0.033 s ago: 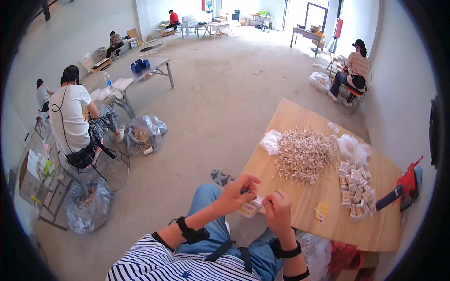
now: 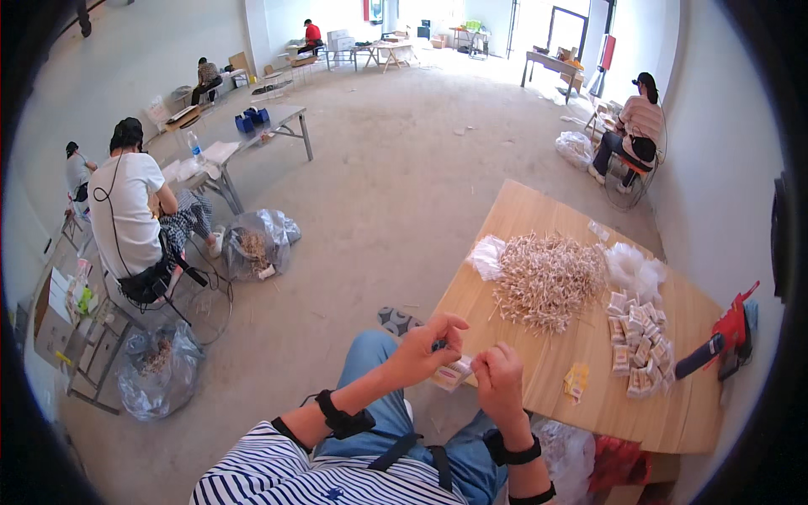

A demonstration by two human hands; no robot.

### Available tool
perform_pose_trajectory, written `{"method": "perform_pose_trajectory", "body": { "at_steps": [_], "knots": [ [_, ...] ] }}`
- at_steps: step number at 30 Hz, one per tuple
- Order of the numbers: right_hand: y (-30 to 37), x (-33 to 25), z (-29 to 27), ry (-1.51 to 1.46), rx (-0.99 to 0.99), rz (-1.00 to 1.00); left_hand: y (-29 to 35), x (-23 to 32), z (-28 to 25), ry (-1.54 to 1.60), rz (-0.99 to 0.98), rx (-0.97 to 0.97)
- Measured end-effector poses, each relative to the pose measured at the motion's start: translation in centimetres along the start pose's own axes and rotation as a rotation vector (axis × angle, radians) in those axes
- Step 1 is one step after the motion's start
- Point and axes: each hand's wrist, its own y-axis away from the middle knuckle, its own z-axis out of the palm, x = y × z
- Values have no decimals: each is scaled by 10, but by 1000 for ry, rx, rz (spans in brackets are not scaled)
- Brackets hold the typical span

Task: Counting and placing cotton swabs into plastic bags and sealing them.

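My left hand (image 2: 426,352) is closed by thumb and fingers on the left side of a small clear packet of cotton swabs (image 2: 450,375). My right hand (image 2: 500,375) pinches the packet's other end, fingertips pressed together. The packet hangs above my lap, just off the near left edge of the wooden table (image 2: 471,295); my fingers cover part of it. On that table lies a large heap of loose cotton swabs (image 2: 551,278). To its right is a pile of filled swab packets (image 2: 641,341). Several small yellow cards (image 2: 576,380) rest near the front edge.
Clear plastic bags (image 2: 635,269) lie behind the packets, and another plastic bag (image 2: 486,256) left of the heap. A red and dark-blue tool (image 2: 724,337) stands at the table's right. At left, a seated person (image 2: 130,202) works beside bags of swabs (image 2: 252,248). Another person (image 2: 640,122) sits far right.
The packet has tilted slightly between my hands, and its printed face shows less yellow. Both hands have shifted only a little and keep their grip.
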Motion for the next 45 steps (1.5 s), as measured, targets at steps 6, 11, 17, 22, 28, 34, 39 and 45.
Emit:
{"method": "perform_pose_trajectory", "body": {
  "at_steps": [6,11,17,22,28,34,39,45],
  "knots": [
    [0,-7,2,113,8,-89,-6,26,10,-473,319,-86],
    [6,-12,-11,105,16,-80,-4,34,17,-487,344,-100],
    [22,-13,-21,107,37,-91,-2,37,29,-571,419,-173],
    [28,-27,-31,48,71,-69,5,44,37,-544,426,-231],
    [34,-29,-36,-106,46,50,12,44,41,-432,313,-288],
    [43,-18,-32,14,68,-75,13,46,43,-366,209,-270],
    [44,-17,-30,4,57,-51,9,33,45,-401,218,-339],
    [41,-15,-26,4,91,-65,8,32,43,-462,352,-322]
  ]
}}
